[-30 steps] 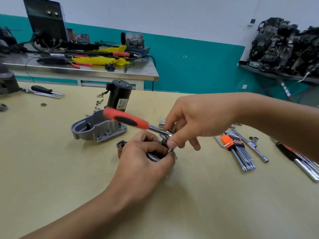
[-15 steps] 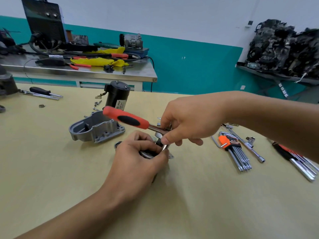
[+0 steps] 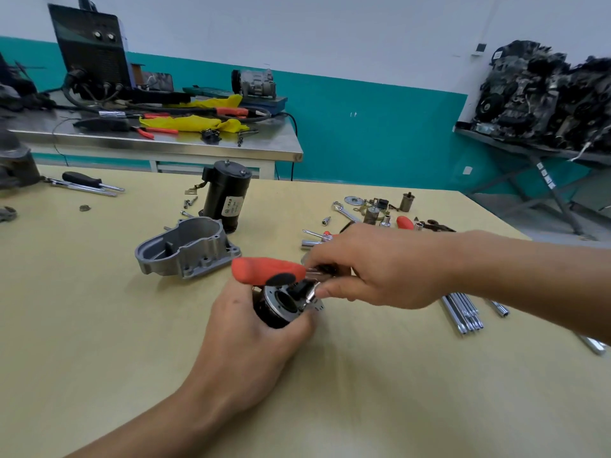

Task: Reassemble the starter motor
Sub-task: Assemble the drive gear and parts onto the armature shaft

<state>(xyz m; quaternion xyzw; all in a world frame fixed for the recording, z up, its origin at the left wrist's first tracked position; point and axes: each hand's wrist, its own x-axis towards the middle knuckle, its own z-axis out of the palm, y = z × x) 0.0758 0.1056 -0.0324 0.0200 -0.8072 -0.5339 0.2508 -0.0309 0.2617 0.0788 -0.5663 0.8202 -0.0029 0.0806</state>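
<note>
Motor part [image 3: 279, 307] in left hand [image 3: 244, 342], ratchet [image 3: 261, 268] in right hand [image 3: 383, 272]

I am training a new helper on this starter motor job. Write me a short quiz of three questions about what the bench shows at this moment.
1. True or false: the black motor body stands upright on the table, beyond the grey housing.
2. The left hand grips: A the round black part; B the black motor body; C the grey housing.
3. Fill in: the right hand holds the orange-handled ____.
Key: 1 true; 2 A; 3 ratchet.
</note>
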